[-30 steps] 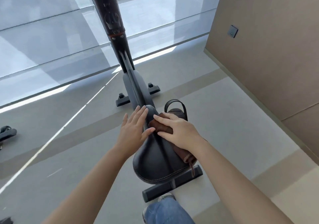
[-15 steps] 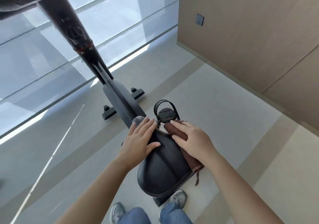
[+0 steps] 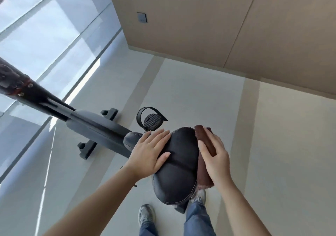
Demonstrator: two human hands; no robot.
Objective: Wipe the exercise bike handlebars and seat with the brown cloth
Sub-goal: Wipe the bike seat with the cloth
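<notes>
The head view looks down on the black padded saddle-shaped seat (image 3: 179, 165) of the exercise bike, and every place here is given from this seat. The left hand (image 3: 149, 154) lies flat and open on the left front part of the seat, with the fingers spread and the thumb resting on the leather near the middle seam. The right hand (image 3: 214, 155) is at the right edge of the seat and presses the brown folded cloth (image 3: 204, 163) against this edge; the fingers are stretched over the cloth and not curled into a fist. The cloth hangs along the right side of the seat, with one end above the fingertips and the other end, a little frayed, below the wrist. In front of the seat, the dark grey bike frame (image 3: 94, 125) runs away to the upper left, and the black pedal with a strap (image 3: 151, 120) is just beyond the front of the seat. Under the back of the seat, two grey sneakers (image 3: 146, 215) and blue jeans legs (image 3: 197, 219) stand on the pale grey floor (image 3: 190, 99). Far beyond the seat there is a beige panelled wall (image 3: 209, 21) with a small grey switch plate (image 3: 142, 17).
</notes>
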